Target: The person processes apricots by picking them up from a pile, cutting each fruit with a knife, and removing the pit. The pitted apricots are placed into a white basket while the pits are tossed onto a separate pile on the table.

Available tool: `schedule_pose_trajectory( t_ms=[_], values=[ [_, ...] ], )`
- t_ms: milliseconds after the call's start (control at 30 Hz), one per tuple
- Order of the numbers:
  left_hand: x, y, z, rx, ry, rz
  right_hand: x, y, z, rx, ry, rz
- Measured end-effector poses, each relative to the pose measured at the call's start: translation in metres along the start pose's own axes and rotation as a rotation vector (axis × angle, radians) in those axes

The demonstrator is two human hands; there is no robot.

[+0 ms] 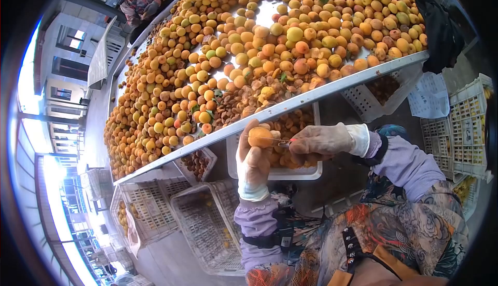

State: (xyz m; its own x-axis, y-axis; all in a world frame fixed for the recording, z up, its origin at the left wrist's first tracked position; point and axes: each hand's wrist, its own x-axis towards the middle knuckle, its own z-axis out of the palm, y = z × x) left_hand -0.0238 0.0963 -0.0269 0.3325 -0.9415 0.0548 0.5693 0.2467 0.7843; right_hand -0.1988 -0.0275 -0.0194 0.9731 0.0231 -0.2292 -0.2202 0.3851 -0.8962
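Crate (155, 216) at lower left, pale lattice plastic, some yellow fruit inside. Co-worker (147, 0) in patterned clothing at the bench's (306, 99) upper left end. Loose orange, yellow and greenish fruit (207, 31) heaped over the bench, split brownish pieces near its front rim. Small box (208, 156) of brown pieces under that rim; larger lattice crate (199, 223) below it.

Left hand (253, 161), pale glove, grasping one round orange fruit (260, 137) between thumb and fingers. Held fruit sits at the fingertips, in front of the bench rim, above a white tray (313, 173) of orange pieces. Left wrist strap carries a small pale tag (286, 241), unreadable.

Right hand (317, 140), also gloved, closed on a thin tool (284, 143) pointing left toward the held fruit, which lies left of this hand.

Farther right: perforated box (358, 98) with dark contents, then a pale printed sheet (429, 99), characters too small to read. Dark cloth (441, 34) at the bench corner. Last, lattice crates (468, 130); dark marking on one, illegible.
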Motion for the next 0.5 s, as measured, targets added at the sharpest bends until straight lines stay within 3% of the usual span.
schedule_pose_trajectory(
  t_ms=[500],
  values=[
    [-0.002,0.002,0.002,0.140,0.013,-0.022,0.007,0.013,0.000,-0.047,0.104,0.025]
  ],
)
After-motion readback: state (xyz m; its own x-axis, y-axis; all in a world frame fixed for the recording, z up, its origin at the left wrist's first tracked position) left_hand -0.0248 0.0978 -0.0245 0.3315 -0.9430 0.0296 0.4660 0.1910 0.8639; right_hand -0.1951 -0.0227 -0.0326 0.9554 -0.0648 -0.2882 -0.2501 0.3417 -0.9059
